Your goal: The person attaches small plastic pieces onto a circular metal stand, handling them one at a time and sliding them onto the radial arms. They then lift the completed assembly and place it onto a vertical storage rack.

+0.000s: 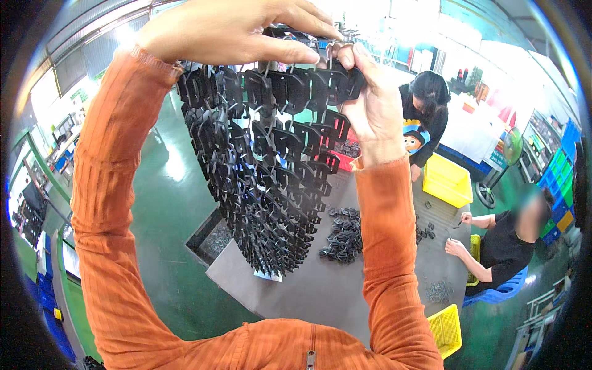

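Note:
A hanging rack of black plastic parts (271, 142) fills the middle of the view, its many small clip-like pieces in tiers on wire hooks. Across its top reaches my left hand (228, 31), fingers stretched out and thumb apart from them, the fingertips near a wire hook. At the rack's upper right corner my right hand (377, 108) is closed, its fingers curled about a black plastic part (350, 85) there. Part of that piece is hidden by the fingers. Below, a pile of loose black parts (344, 237) lies on the grey table (308, 308).
A yellow bin (447, 180) stands at the table's far right, and a yellow basket (445, 330) at its near right. One co-worker (425, 117) stands beyond the table; another (509, 240) sits at the right. A dark tray (209, 237) adjoins the table's left side.

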`<state>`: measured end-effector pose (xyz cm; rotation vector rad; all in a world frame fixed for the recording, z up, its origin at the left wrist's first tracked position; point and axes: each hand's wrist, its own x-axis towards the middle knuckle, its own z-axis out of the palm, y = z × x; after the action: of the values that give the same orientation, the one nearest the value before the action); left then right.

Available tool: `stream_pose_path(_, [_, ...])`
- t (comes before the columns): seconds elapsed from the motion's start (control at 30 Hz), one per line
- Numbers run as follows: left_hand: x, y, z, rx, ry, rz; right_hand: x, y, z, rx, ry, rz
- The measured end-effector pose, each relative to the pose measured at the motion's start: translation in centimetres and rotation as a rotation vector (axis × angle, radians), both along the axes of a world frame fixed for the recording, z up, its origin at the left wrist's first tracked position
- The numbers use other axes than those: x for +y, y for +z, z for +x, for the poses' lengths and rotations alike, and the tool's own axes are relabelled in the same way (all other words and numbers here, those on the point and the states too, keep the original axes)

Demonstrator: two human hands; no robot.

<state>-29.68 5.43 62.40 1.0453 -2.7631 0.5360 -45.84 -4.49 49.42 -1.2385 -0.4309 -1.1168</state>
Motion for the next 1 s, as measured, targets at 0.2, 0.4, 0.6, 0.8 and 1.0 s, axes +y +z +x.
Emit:
stream_pose_path(0.2, [1.3, -0.1, -1.2, 0.038, 0.039, 0.016, 0.9, 0.0, 1.0, -0.129, -0.494, -0.062])
stream_pose_path(0.4, [0.7, -0.5, -1.3, -0.029, 0.018, -0.084, 0.9, -0.3, 0.3, -0.106, -0.474, -0.064])
stream_pose_path(0.6, [1.7, -0.7, -2.7, -0.073, 0.047, -0.175, -0.3, -0.6, 0.3, -0.175, -0.609, -0.01])
stream_pose_path(0.8, [0.4, -0.2, -1.5, -0.072, 0.001, -0.141, 0.2, -1.2, 0.3, -0.019, -0.79, -0.131])
stream_pose_path(1.0, [0.4, -0.6, -0.7, -0.02, 0.095, -0.122, -2.6, -2.4, -1.1, -0.08, -0.824, 0.059])
